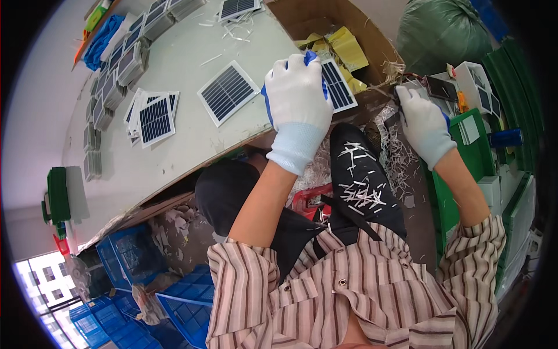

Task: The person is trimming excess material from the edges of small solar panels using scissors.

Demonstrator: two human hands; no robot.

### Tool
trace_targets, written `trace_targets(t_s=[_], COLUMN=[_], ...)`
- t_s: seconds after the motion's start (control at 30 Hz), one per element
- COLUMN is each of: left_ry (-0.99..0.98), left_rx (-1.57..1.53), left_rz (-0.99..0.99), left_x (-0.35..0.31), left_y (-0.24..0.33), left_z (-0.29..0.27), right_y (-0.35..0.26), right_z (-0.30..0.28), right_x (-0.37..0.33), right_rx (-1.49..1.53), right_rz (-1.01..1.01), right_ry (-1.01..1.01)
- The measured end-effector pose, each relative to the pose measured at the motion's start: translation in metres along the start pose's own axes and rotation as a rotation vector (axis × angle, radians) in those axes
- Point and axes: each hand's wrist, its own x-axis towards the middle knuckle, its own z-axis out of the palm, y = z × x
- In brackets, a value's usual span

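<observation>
My left hand (pixel 297 96), in a white glove with blue on the palm side, is closed on a small solar panel (pixel 339 87) with a white border, which sticks out to the right of the fingers near the table's edge. A second solar panel (pixel 228 93) lies flat on the table just left of that hand. Further right, my right hand (pixel 423 122), gloved alike, is closed beside the carton's corner. Something dark shows at its fingertips, too small to name. White strips (pixel 361 195) lie scattered over my dark trouser leg.
A loose pile of solar panels (pixel 156 119) lies on the pale table (pixel 192 148), with stacked panels (pixel 104 96) along its far left. A carton (pixel 381 49) holds yellow paper. At right stands a green crate (pixel 446 200); blue crates (pixel 189 305) stand lower left.
</observation>
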Motion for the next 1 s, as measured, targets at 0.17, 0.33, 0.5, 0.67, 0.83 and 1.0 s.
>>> trace_targets(t_s=[0.17,0.33,0.5,0.67,0.83,1.0], left_ry=[0.032,0.086,0.013,-0.088,-0.152,-0.097], left_rx=[0.016,-0.025,-0.064,-0.253,0.064,0.004], left_rz=[0.005,0.041,0.048,0.299,0.125,0.098], left_x=[-0.004,0.0,-0.003,0.008,0.008,-0.02], left_y=[-0.004,-0.002,-0.007,-0.031,-0.018,0.003], left_z=[-0.001,0.004,-0.006,-0.014,-0.028,-0.029], right_y=[-0.03,0.001,0.0,-0.004,-0.058,-0.074], right_z=[-0.015,0.0,0.008,0.061,0.082,0.099], right_x=[-0.013,0.006,0.0,0.034,0.054,0.022], right_rx=[0.099,-0.004,0.299,1.504,1.721,1.619], right_rz=[-0.171,0.028,-0.05,0.052,-0.083,-0.25], right_ry=[0.075,-0.138,0.078,-0.044,0.007,0.125])
